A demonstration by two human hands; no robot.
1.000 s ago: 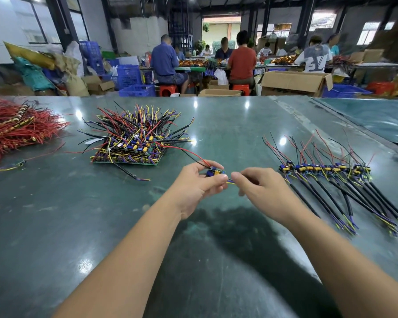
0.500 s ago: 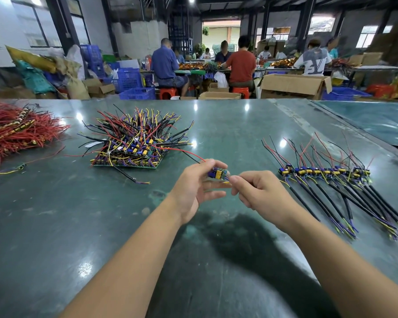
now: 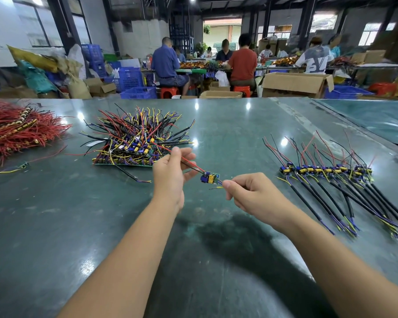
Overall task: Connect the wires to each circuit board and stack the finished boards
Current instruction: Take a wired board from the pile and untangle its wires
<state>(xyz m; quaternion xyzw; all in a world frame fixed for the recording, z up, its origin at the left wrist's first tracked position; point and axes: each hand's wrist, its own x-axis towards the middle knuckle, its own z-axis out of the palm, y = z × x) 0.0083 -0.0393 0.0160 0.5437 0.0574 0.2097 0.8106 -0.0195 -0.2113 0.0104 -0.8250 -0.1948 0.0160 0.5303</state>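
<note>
Since the earlier frame your hands have drawn apart and risen, so the small circuit board (image 3: 210, 177) now hangs clear between them above the green table (image 3: 55, 226). Your left hand (image 3: 170, 175) pinches the red and black leads (image 3: 188, 165) up and to the left; your right hand (image 3: 250, 193) pinches the yellow and purple wires (image 3: 219, 184) at the board's lower right. The board's long axis runs along that line. The finished row (image 3: 326, 171) lies well to the right, nearer your right hand, which looks better placed to set it down.
</note>
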